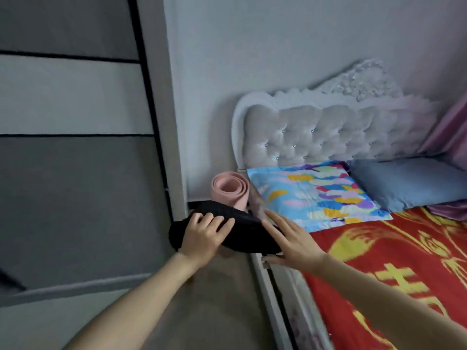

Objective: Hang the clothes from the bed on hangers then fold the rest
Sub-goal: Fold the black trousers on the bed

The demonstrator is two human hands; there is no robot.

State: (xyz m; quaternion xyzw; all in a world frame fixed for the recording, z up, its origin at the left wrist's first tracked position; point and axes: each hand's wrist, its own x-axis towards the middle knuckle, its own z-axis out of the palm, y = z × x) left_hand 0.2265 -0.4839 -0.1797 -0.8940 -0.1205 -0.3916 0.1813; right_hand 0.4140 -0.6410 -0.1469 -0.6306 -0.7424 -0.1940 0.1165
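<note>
The folded black garment [242,223] sits at the bed's [379,261] left edge near the head corner. The left hand [204,233] grips it with curled fingers, and the flat, straight-fingered right hand [290,238] braces its end, likely to keep the fold together.

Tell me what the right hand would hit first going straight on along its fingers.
Likely the pink rolled foam mat by the white tufted headboard; the right hand, flat along the black folded garment, points at it. Depth is unclear.

Home bedroom, tufted headboard [316,137], pillows [318,193]
</note>
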